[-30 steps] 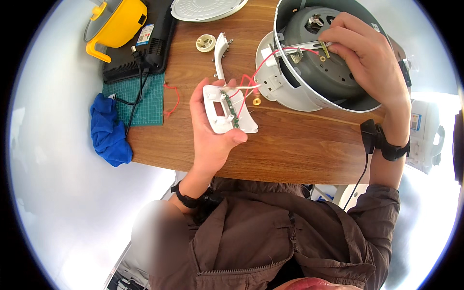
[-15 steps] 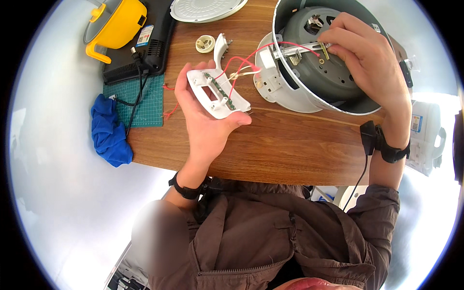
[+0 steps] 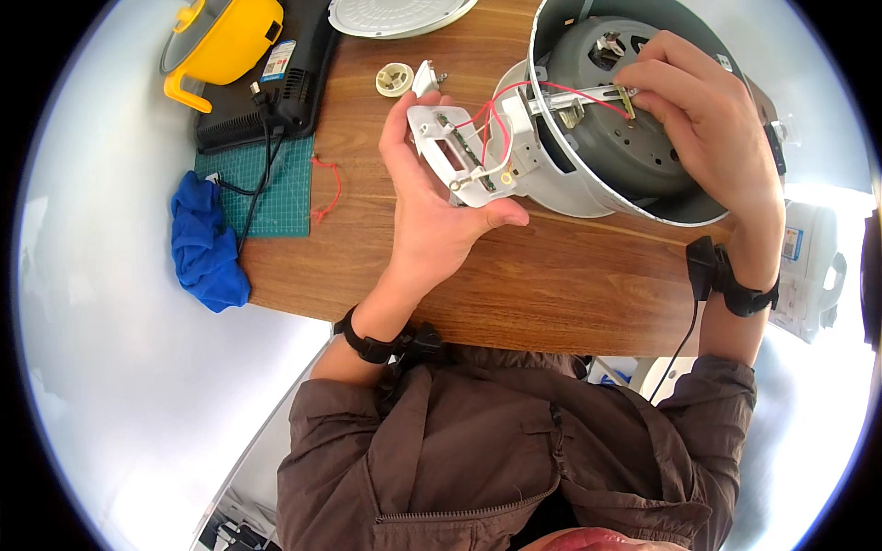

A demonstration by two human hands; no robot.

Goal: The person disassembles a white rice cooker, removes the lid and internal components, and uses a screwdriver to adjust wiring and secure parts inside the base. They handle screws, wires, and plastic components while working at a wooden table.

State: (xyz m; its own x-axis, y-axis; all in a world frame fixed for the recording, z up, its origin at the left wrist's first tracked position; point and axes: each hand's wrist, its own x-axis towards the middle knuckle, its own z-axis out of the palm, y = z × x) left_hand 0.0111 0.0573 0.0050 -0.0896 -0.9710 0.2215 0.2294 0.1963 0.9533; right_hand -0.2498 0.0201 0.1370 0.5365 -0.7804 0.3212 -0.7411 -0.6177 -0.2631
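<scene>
My left hand (image 3: pixel 427 220) grips a curved white plastic control panel (image 3: pixel 478 191) by its edges, thumb out to the right. A narrow green circuit board (image 3: pixel 464 138) sits on the panel's inner side. Red wires (image 3: pixel 503 103) and white ones run from it toward an upturned appliance housing (image 3: pixel 588 170), which looks like a rice cooker's. My right hand (image 3: pixel 712 124) reaches in over the housing, fingers pinched at the end of a silvery metal lever (image 3: pixel 595 95), by a small brass-coloured strip (image 3: pixel 627 101). Beneath lies a dark grey domed plate (image 3: pixel 606 151) with holes. The fingertips partly hide what they pinch.
A round cream plastic part (image 3: pixel 394 80) and a white lid (image 3: pixel 395 16) lie beyond my left hand. To the left are a black appliance (image 3: pixel 248 115) with a yellow pot (image 3: pixel 225 50), a green cutting mat (image 3: pixel 280 202), a loose red wire (image 3: pixel 337 188) and a blue cloth (image 3: pixel 207 243).
My left hand has carried the white panel to the right, up beside the housing. My right hand stays at the metal lever; the housing has shifted slightly right in view.
</scene>
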